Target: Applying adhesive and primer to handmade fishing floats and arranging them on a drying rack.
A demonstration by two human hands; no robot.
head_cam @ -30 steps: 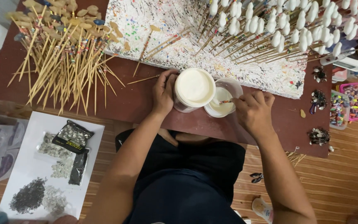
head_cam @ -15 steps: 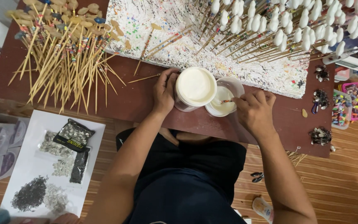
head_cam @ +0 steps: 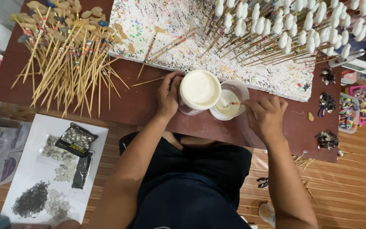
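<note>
Head view shows me a low brown table [head_cam: 149,101] on a wooden floor, with a paint-speckled white board [head_cam: 170,25] across its far side. Bare sticks [head_cam: 70,63] lie heaped at one end, white-tipped sticks [head_cam: 301,29] fan out at the other. My left hand [head_cam: 169,94] wraps around a tub of white paint [head_cam: 200,91] at the near edge. My right hand [head_cam: 265,113] pinches a thin stick [head_cam: 234,103] over the small cup [head_cam: 230,101] touching the tub (its tip is too small to make out).
</note>
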